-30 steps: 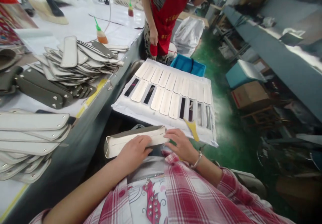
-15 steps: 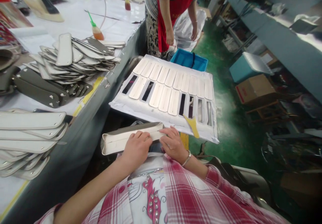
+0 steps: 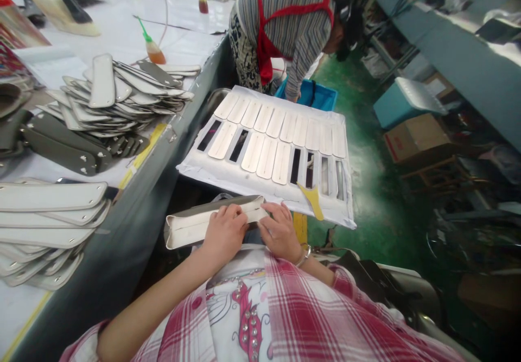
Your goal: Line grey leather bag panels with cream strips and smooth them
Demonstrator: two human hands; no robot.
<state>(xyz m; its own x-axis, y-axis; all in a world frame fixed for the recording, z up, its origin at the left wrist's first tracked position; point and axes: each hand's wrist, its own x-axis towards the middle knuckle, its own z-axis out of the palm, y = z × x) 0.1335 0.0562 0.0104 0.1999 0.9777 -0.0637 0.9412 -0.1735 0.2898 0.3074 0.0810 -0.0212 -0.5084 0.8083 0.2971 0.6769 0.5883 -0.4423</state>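
A long folded piece, white inside and grey outside (image 3: 191, 225), lies across my lap. My left hand (image 3: 224, 233) presses on its middle with curled fingers. My right hand (image 3: 280, 230) pinches its right end. Just beyond them a white board (image 3: 228, 176) carries two rows of flat white strips (image 3: 268, 131), with a yellow scraper (image 3: 312, 200) lying at its near edge.
On the table at my left are stacks of white and grey strips (image 3: 118, 93) and a nearer white pile (image 3: 44, 218). Glue bottles (image 3: 152, 50) stand behind. A person in a red apron (image 3: 285, 25) bends over a blue bin (image 3: 313, 95). Boxes (image 3: 419, 137) sit on the green floor.
Both my hands shifted slightly left along the folded piece and closer together. The person in the red apron bent down toward the blue bin.
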